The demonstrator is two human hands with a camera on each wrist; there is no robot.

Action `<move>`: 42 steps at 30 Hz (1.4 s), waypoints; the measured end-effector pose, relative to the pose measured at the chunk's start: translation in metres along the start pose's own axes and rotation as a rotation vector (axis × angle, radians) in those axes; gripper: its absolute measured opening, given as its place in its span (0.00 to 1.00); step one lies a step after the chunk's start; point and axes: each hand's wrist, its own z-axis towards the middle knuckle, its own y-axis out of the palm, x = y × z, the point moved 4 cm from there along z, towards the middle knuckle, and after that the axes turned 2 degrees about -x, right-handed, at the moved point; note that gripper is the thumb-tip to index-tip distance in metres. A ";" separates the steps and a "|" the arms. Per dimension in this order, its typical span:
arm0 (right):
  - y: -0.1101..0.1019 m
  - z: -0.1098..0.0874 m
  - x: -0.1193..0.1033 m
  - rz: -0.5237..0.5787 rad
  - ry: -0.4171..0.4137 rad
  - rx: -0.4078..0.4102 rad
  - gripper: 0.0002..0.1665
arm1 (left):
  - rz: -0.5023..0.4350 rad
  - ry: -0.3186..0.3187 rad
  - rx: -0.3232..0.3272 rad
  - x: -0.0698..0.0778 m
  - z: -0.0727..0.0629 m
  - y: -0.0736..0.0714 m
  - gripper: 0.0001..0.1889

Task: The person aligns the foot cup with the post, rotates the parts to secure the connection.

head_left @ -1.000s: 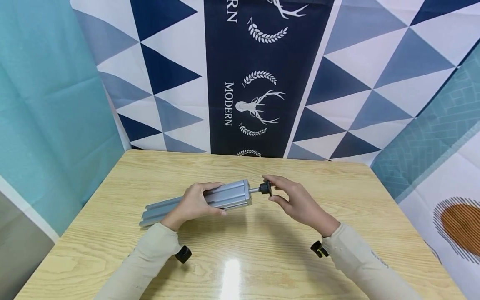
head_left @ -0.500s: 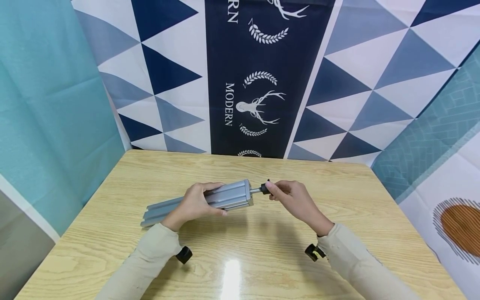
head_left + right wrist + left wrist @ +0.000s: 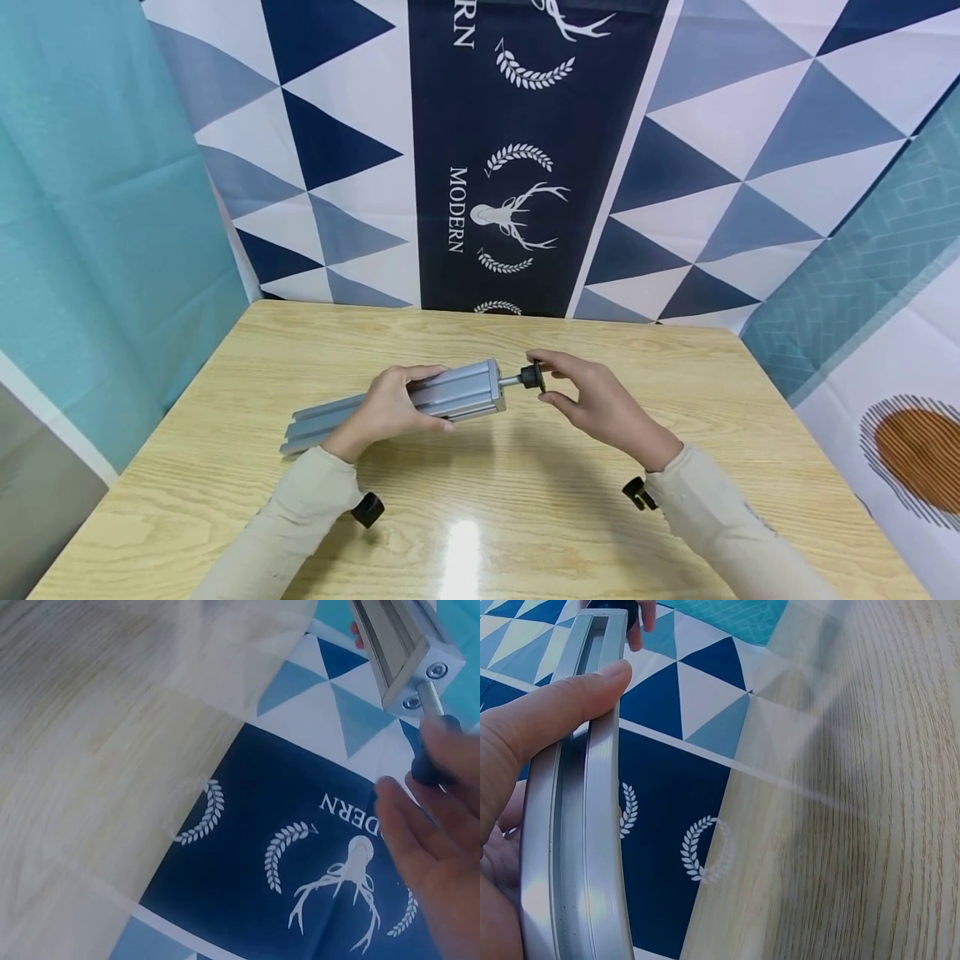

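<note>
Profile held in left grip, right grip curled round black foot — foot already on rod, some rod exposed; whether tightening remains, I can't tell.

Am in cloth-lined nook, room type unclear: wood-grain bench before me, deer-and-triangle cloth beyond, teal cloth on my left.

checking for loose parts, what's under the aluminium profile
Below the aluminium profile, only shadowed wood-grain tabletop shows along its near side. Whatever lies directly beneath is hidden by the profile and left hand.
</note>
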 end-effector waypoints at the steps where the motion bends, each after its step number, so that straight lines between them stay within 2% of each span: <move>1: 0.000 0.000 0.000 -0.011 -0.013 0.008 0.35 | 0.008 0.004 0.001 0.000 0.000 0.000 0.40; 5: -0.001 0.000 0.002 -0.011 0.008 -0.004 0.33 | 0.015 0.012 -0.001 0.001 0.002 0.000 0.40; 10: 0.001 0.002 0.005 0.052 0.063 -0.053 0.32 | 0.014 0.015 0.000 0.001 0.003 -0.002 0.40; 13: 0.002 0.004 0.007 0.116 0.119 -0.062 0.32 | 0.012 0.024 0.005 0.002 0.004 -0.003 0.40; 20: 0.008 0.007 0.011 0.257 0.300 -0.035 0.26 | 0.000 0.021 0.002 0.002 0.004 -0.005 0.40; 24: 0.011 0.007 0.012 0.257 0.322 -0.046 0.28 | 0.005 0.010 0.001 0.001 0.004 -0.005 0.40; 29: 0.012 0.007 0.013 0.189 0.253 -0.078 0.35 | 0.009 0.004 -0.002 0.001 0.004 -0.007 0.41; 32: 0.014 0.007 0.013 0.140 0.132 -0.066 0.44 | 0.003 0.007 0.001 0.001 0.004 -0.008 0.41; 35: 0.014 0.009 0.011 0.095 -0.036 -0.023 0.51 | 0.003 0.007 0.004 0.001 0.005 -0.009 0.41; 39: 0.009 0.010 0.006 0.043 -0.196 0.041 0.47 | 0.001 0.009 -0.004 0.001 0.005 -0.009 0.41; 42: 0.005 0.012 0.004 -0.007 -0.231 0.056 0.41 | 0.003 0.012 -0.007 0.001 0.005 -0.010 0.41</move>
